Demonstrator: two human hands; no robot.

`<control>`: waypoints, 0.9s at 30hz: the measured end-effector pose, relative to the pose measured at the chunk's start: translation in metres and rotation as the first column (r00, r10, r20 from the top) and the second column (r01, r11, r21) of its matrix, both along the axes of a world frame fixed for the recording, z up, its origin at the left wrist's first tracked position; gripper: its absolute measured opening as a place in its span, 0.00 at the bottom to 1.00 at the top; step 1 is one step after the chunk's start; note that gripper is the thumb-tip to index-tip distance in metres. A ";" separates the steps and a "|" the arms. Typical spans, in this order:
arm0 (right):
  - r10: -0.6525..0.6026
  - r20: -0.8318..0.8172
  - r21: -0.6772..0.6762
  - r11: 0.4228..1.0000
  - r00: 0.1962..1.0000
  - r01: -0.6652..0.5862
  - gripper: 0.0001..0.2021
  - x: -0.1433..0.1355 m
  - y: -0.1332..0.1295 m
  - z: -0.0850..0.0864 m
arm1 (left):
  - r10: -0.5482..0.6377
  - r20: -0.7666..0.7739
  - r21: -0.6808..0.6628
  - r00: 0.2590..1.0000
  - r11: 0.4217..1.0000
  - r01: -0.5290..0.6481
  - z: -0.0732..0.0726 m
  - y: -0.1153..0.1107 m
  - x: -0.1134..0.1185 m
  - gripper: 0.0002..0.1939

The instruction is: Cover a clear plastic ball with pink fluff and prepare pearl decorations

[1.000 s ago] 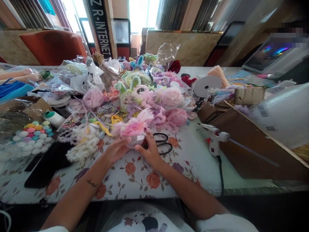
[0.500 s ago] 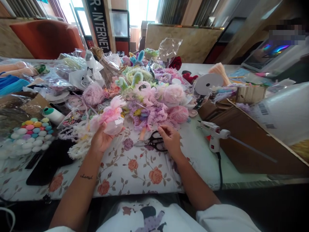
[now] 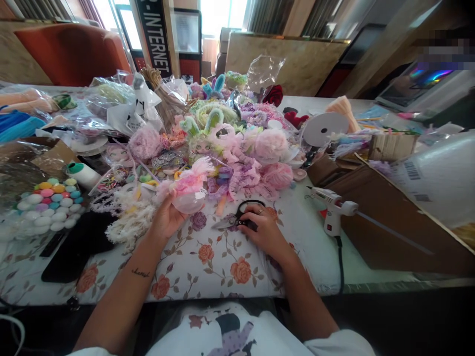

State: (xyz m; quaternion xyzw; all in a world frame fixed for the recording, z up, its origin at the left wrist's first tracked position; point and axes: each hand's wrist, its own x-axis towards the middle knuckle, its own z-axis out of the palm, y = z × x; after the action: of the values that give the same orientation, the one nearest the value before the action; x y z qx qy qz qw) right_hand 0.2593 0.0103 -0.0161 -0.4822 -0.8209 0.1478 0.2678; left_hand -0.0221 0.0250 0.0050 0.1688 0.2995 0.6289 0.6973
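Observation:
My left hand (image 3: 165, 220) is closed around a clear round ball (image 3: 190, 201) with a ruffle of pink and white fluff (image 3: 193, 174) on top. A small white label shows on the ball's side. To the right, my right hand (image 3: 265, 230) has its fingers closed on the black handles of a pair of scissors (image 3: 224, 224). The scissors lie low over the flowered tablecloth (image 3: 208, 277), blades pointing left. Just beyond them is a small peach strip (image 3: 221, 204). White fluffy yarn (image 3: 129, 222) lies left of my left hand.
Pink yarn balls (image 3: 276, 175), ruffled ribbon and doll parts heap up at the middle back. On the right are a glue gun (image 3: 332, 207) with its cord and a cardboard box (image 3: 389, 222). Coloured pompoms (image 3: 52, 205), a thread cone (image 3: 83, 174) and a black phone-like slab (image 3: 61, 262) sit left.
My left hand has moved right with the ball, closer to the scissors. My right hand has come down onto the scissors' handles, and the scissors have shifted slightly.

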 end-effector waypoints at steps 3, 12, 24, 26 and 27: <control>-0.053 0.037 -0.027 0.998 0.998 0.054 0.06 0.012 -0.002 0.009 | 0.002 0.009 -0.006 1.000 1.000 -0.002 0.000 0.001 0.001 0.21; -0.143 0.255 0.128 0.985 0.956 0.114 0.13 -0.060 0.012 0.029 | -0.017 0.026 -0.043 1.000 0.999 0.018 -0.002 0.001 0.003 0.17; 0.182 0.193 0.029 0.981 0.964 -0.191 0.13 -0.052 0.054 0.011 | 0.012 0.014 -0.033 1.000 0.999 -0.012 -0.004 0.005 -0.002 0.17; 0.244 0.142 0.015 0.969 0.959 -0.248 0.13 -0.053 0.054 0.014 | 0.019 0.007 -0.033 1.000 0.999 -0.019 -0.005 0.006 -0.003 0.17; 0.258 0.120 0.013 0.965 0.959 -0.262 0.13 -0.054 0.053 0.016 | 0.023 0.005 -0.035 1.000 0.999 -0.023 -0.005 0.006 -0.003 0.17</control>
State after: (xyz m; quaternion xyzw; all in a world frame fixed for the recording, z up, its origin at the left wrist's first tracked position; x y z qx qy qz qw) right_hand 0.2051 0.0637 0.0003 -0.3741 -0.8935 0.1416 0.2043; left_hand -0.0251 0.0312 -0.0004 0.1513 0.3103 0.6319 0.6939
